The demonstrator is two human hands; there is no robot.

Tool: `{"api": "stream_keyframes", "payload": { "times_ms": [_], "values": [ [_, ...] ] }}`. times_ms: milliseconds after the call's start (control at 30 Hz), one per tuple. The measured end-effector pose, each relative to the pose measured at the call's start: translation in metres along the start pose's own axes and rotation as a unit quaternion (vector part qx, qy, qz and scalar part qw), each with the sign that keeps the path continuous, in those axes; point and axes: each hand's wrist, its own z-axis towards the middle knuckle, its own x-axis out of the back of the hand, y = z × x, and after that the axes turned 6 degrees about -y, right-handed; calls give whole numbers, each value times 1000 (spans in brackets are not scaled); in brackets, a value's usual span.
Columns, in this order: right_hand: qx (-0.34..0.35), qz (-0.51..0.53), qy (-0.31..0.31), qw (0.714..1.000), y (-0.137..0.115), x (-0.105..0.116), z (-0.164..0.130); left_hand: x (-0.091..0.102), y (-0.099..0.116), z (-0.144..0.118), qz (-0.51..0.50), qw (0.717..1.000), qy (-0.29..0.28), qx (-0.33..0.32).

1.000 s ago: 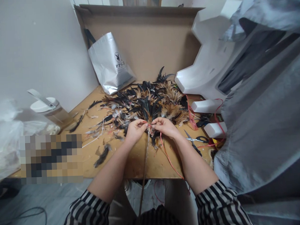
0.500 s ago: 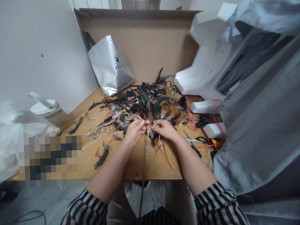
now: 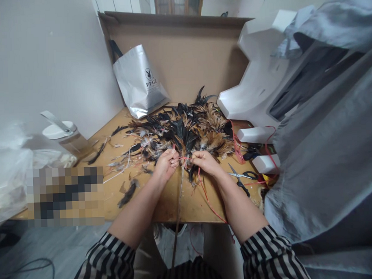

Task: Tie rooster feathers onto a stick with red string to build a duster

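Observation:
My left hand (image 3: 165,163) and my right hand (image 3: 206,162) meet over the wooden table (image 3: 176,197), each pinching an end of a red string (image 3: 184,158) stretched between them. The string wraps a bunch of black feathers (image 3: 184,139) at the top of a thin stick (image 3: 177,215) that runs down toward me past the table edge. More red string (image 3: 209,201) trails from my right hand over the table's front. A big pile of black and brown feathers (image 3: 185,125) lies just behind my hands.
Black-handled scissors (image 3: 244,177) lie right of my right hand. White foam blocks (image 3: 255,134) and a large foam piece (image 3: 257,84) stand at the right, beside grey cloth (image 3: 326,142). A silver bag (image 3: 139,82) leans on cardboard behind. A lidded jar (image 3: 64,135) stands left.
My hands have drawn slightly apart, pulling the red string taut between them at the feather bunch. The view shifted a little.

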Motion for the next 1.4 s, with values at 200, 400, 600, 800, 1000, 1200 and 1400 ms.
{"api": "stream_keyframes", "payload": {
  "times_ms": [200,400,600,800,1000,1200,1400],
  "values": [
    [-18,81,8,997,-3,-3,-1,4,6,0,-4,1000,-13,-3],
    [-42,254,-34,966,-4,-14,2,-1,2,-5,41,996,-80,7],
    [-75,307,-10,949,-3,-15,5,-10,-2,-15,79,984,-151,49],
    [-30,471,-8,882,-10,-6,3,7,-2,-6,44,995,-71,55],
    [-25,475,-100,874,-9,-5,4,7,-10,-8,90,983,-53,151],
    [-34,451,-119,884,-3,-7,5,3,-6,-10,88,973,-33,211],
    [-43,440,-89,893,-3,-8,7,6,-6,-11,63,975,-28,211]
  ]
}}
